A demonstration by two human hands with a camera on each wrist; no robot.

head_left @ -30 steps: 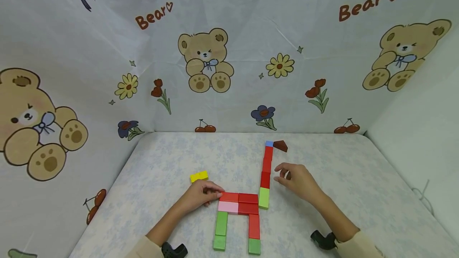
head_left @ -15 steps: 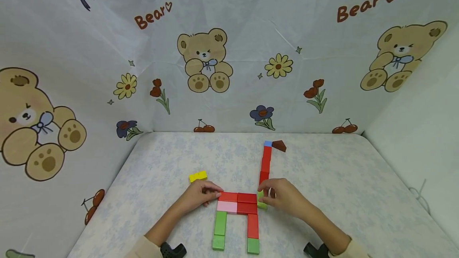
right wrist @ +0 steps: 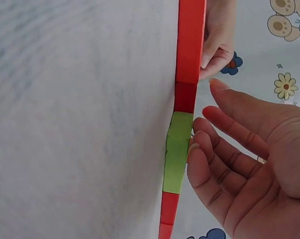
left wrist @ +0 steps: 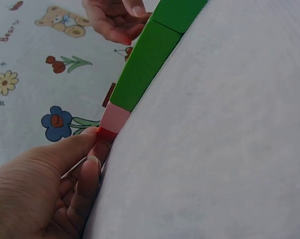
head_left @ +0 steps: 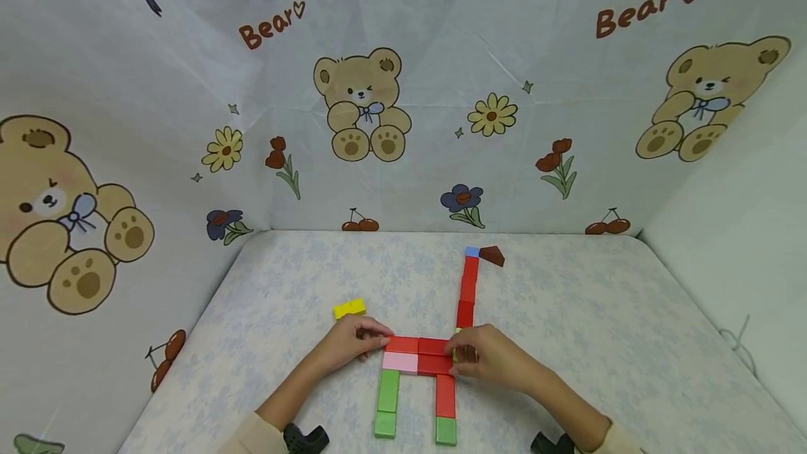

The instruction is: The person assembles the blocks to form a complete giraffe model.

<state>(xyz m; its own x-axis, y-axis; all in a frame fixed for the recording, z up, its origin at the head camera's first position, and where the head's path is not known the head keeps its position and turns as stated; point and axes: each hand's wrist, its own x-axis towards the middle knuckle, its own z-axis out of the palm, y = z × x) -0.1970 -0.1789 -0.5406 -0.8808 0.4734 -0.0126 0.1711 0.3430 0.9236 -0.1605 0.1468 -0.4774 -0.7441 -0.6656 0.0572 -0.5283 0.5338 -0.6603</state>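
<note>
Flat toy blocks lie on the table in the head view. Two red blocks (head_left: 402, 345) form a top row, above a pink block (head_left: 400, 363) and another red block (head_left: 433, 365). Green blocks (head_left: 387, 391) make a left leg; a red block over a green block (head_left: 445, 431) makes the right one. My left hand (head_left: 349, 345) touches the top row's left end with thumb and forefinger. My right hand (head_left: 498, 363) is at the row's right end, fingers spread beside the light green block (right wrist: 177, 154), which it partly hides in the head view.
A column of red blocks (head_left: 468, 291) runs away from the light green block to a blue block (head_left: 472, 251), with a brown block (head_left: 492, 256) beside it. Yellow blocks (head_left: 349, 309) lie behind my left hand. A bear-print sheet (head_left: 362, 111) hangs at the back.
My right hand has moved left and nearer to me, from beside the red column to the right end of the block rows. The left hand has stayed at the left end.
</note>
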